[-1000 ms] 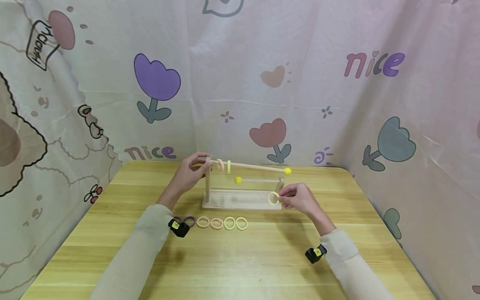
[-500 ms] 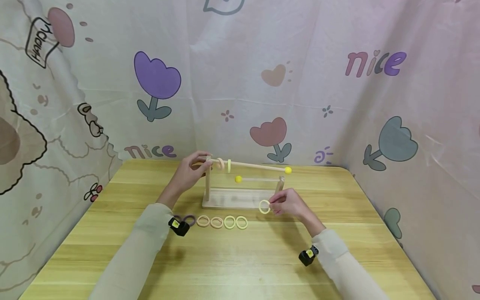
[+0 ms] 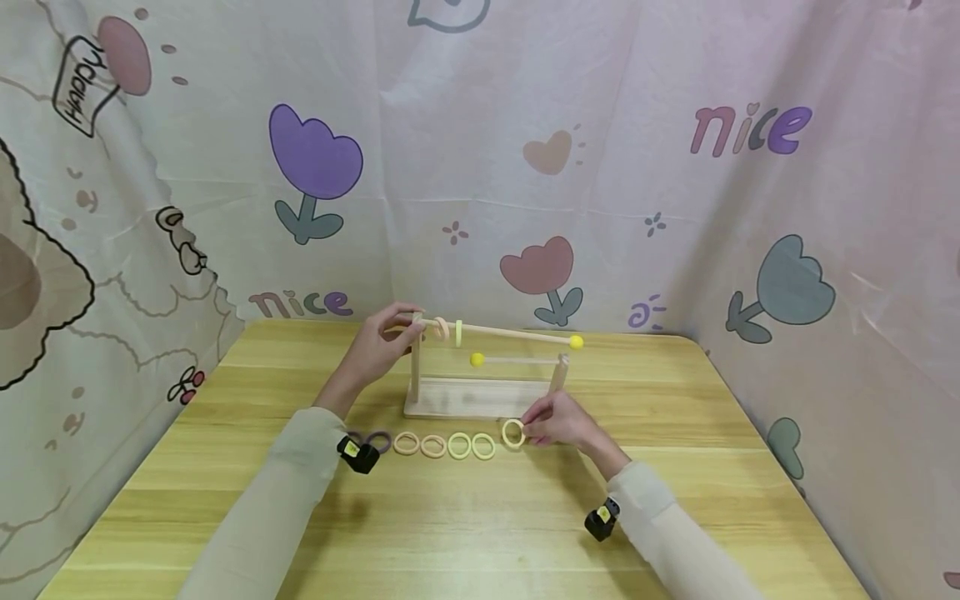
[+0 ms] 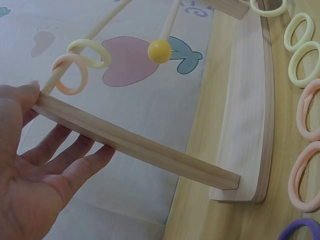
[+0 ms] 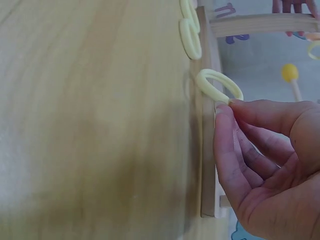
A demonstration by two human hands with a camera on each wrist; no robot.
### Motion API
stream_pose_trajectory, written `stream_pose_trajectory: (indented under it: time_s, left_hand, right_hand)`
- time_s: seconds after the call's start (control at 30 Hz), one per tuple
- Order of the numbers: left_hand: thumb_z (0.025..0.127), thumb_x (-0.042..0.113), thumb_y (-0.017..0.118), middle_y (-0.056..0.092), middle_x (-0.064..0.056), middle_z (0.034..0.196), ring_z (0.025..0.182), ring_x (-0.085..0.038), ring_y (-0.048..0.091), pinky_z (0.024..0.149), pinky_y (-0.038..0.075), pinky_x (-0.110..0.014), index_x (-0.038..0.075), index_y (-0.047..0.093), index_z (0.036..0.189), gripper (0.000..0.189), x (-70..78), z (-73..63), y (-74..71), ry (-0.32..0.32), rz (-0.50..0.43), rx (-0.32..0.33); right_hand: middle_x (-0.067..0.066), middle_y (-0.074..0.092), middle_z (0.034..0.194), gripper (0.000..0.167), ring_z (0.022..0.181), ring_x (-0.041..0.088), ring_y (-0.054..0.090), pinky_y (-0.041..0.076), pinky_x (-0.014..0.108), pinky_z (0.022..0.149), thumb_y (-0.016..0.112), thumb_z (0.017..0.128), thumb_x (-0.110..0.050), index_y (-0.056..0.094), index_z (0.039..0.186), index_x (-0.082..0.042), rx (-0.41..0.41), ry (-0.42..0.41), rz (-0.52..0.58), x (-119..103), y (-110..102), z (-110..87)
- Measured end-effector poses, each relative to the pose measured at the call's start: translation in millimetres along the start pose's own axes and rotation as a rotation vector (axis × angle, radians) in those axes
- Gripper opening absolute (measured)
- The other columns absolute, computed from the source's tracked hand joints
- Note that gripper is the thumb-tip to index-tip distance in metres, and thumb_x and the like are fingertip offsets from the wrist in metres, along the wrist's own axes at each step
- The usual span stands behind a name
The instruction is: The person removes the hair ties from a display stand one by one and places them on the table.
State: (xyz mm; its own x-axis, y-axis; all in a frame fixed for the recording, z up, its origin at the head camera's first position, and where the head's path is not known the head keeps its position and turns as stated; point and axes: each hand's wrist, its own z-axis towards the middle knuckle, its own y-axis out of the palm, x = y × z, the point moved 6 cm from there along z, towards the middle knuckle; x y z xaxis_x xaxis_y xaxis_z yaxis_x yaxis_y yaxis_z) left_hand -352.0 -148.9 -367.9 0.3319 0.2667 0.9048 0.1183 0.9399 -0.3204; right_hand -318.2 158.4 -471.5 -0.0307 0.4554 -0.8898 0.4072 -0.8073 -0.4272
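Observation:
My left hand (image 3: 381,346) grips the top of the left post (image 4: 140,137) of a wooden stand, thumb by the base of the upper rod. That rod (image 3: 517,334) ends in a yellow ball and carries a peach hair tie (image 4: 70,75) and a pale yellow hair tie (image 3: 458,333). Between thumb and index finger, my right hand (image 3: 558,419) pinches another pale yellow hair tie (image 3: 513,433), just in front of the stand's base (image 3: 480,398). It is at the right end of a row of hair ties, beside a yellow one (image 3: 483,447) on the table.
The row on the table (image 3: 480,525) also has peach hair ties (image 3: 432,447) and purple ones (image 3: 379,442), partly covered by the left wrist's camera (image 3: 358,455). A lower rod with a yellow ball (image 3: 477,360) points left from the right post (image 3: 559,372). A printed curtain hangs behind.
My right hand has moved left and toward me with the pale yellow hair tie, from the right post to the end of the row. The left hand has stayed on the post.

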Motion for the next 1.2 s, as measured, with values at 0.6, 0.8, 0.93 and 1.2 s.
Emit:
stream_pose_trajectory:
  time_s: [0.6, 0.8, 0.93, 1.2]
  left_hand:
    - [0.105, 0.028, 0.062, 0.065, -0.026, 0.127, 0.118, -0.047, 0.067, 0.099, 0.059, -0.050, 0.008, 0.059, 0.135, 0.036, -1.4, 0.5, 0.2, -0.006, -0.005, -0.001]
    - [0.105, 0.027, 0.061, 0.065, -0.027, 0.127, 0.118, -0.047, 0.068, 0.099, 0.059, -0.050, 0.007, 0.059, 0.135, 0.036, -1.7, 0.7, 0.5, 0.002, 0.004, 0.004]
    - [0.106, 0.027, 0.060, 0.065, -0.027, 0.127, 0.118, -0.046, 0.068, 0.099, 0.059, -0.050, 0.006, 0.058, 0.136, 0.037, -1.3, 0.3, 0.6, 0.003, 0.010, 0.005]
    - [0.106, 0.027, 0.061, 0.065, -0.025, 0.127, 0.118, -0.046, 0.068, 0.098, 0.060, -0.048, 0.005, 0.058, 0.137, 0.038, -0.2, 0.4, 0.7, 0.002, 0.012, 0.008]
  right_hand:
    - [0.016, 0.076, 0.080, 0.013, 0.062, 0.013, 0.068, 0.065, 0.030, 0.062, 0.073, 0.088, 0.003, 0.073, 0.098, 0.010, 0.015, 0.051, -0.046, 3.4, 15.2, 0.9]
    - [0.015, 0.075, 0.078, 0.011, 0.062, 0.012, 0.067, 0.064, 0.030, 0.062, 0.074, 0.088, 0.002, 0.074, 0.097, 0.010, 0.021, 0.051, -0.068, 3.9, 16.2, 1.0]
    - [0.014, 0.075, 0.077, 0.011, 0.061, 0.012, 0.066, 0.064, 0.029, 0.061, 0.073, 0.088, 0.002, 0.074, 0.096, 0.009, 0.023, 0.048, -0.082, 4.4, 16.2, 0.9]
    - [0.015, 0.073, 0.076, 0.010, 0.061, 0.013, 0.066, 0.064, 0.030, 0.060, 0.073, 0.088, 0.002, 0.073, 0.096, 0.010, 0.009, 0.041, -0.089, 3.3, 17.4, 0.1]
